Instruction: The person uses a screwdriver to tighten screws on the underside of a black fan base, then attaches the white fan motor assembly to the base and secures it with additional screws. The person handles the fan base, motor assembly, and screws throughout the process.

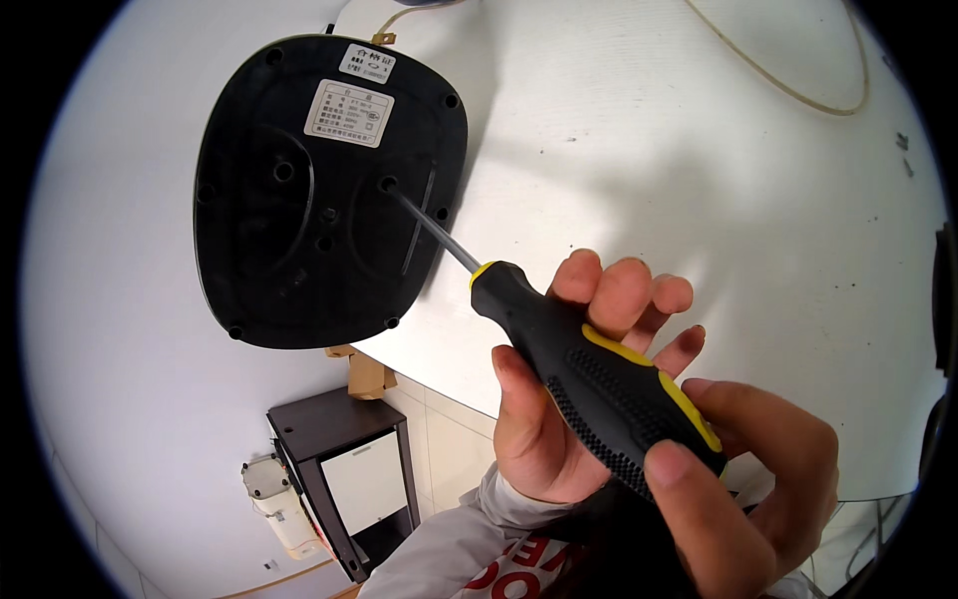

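A screwdriver with a black and yellow handle slants across the middle, its metal shaft running up and to the left. The tip enters a round hole in a black plastic base, which has rounded corners, several recessed holes and two white labels. My left hand lies palm up under the handle, thumb on one side and fingers curled round the other. Around the handle's rear end, my right hand pinches with thumb and fingers. The tip itself is hidden inside the hole.
The base sits at the left edge of a white table. A beige cord loops at the far right, with small dark screws near it. Beyond the edge stand a dark cabinet, a cardboard box and a white device.
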`<state>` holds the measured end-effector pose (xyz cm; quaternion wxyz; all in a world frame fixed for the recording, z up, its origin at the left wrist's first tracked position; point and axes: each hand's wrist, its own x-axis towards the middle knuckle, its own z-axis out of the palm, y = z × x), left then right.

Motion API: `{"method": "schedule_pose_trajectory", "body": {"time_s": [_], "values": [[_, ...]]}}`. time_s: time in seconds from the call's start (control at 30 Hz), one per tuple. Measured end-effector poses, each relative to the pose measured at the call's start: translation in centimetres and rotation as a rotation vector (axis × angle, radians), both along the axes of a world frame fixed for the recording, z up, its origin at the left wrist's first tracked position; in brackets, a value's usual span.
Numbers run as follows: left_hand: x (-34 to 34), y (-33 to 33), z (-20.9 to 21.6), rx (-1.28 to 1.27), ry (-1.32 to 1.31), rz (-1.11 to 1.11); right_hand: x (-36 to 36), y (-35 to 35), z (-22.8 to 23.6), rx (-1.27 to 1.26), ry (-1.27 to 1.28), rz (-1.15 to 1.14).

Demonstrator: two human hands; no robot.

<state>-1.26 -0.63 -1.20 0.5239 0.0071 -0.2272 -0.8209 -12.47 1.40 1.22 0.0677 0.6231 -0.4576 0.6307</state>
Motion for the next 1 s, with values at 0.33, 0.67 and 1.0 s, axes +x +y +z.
{"method": "schedule_pose_trajectory", "body": {"time_s": [0.33, 0.67, 1.0], "values": [[-0.3, -0.4, 0.8, -0.084, 0.099, -0.035, -2.6, 2.2, 3.8, 0.592, 0.088, 0.211], [1.2, 0.5, -0.7, -0.004, -0.032, -0.044, -2.0, 3.1, 4.8, 0.725, 0.167, 0.188], [-0.5, 1.4, 2.1, 0.008, -0.051, 0.093, -1.0, 1.0, 1.5, 0.194, 0.007, 0.089]]}}
